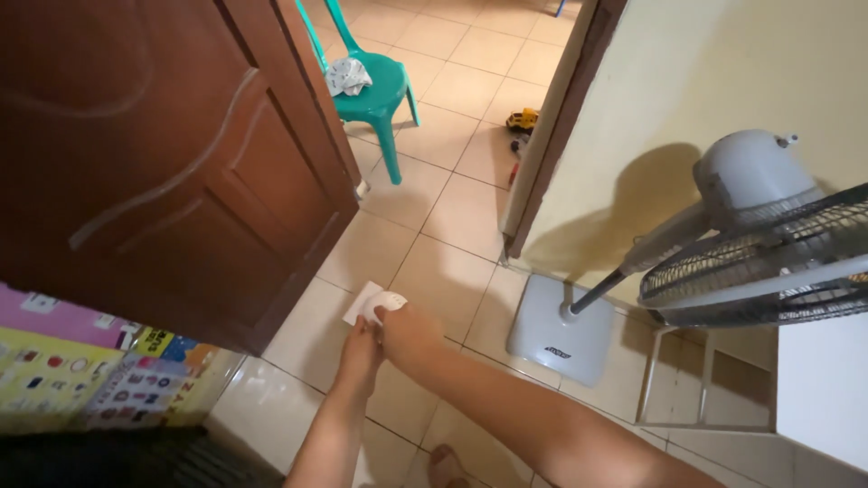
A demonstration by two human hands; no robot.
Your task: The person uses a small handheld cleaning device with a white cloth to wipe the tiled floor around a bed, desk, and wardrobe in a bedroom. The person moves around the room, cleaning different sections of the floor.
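While both hands met low in the middle of the frame, the white cloth [372,303] lay flat on the tiled floor [452,271], just below the corner of the open brown door [181,163]. The right hand [407,333] pressed on the cloth's near edge with fingers curled down onto it, its grip closed on the cloth. The left hand [360,348] touched the same edge just beside it, though I could not tell whether its fingers pinched the cloth or only rested there. Judging from this, the cloth was down and in contact with the tile but not yet lifted or carried anywhere. At the right of the frame stood a grey fan [723,235], and at the upper middle a green chair [371,86]
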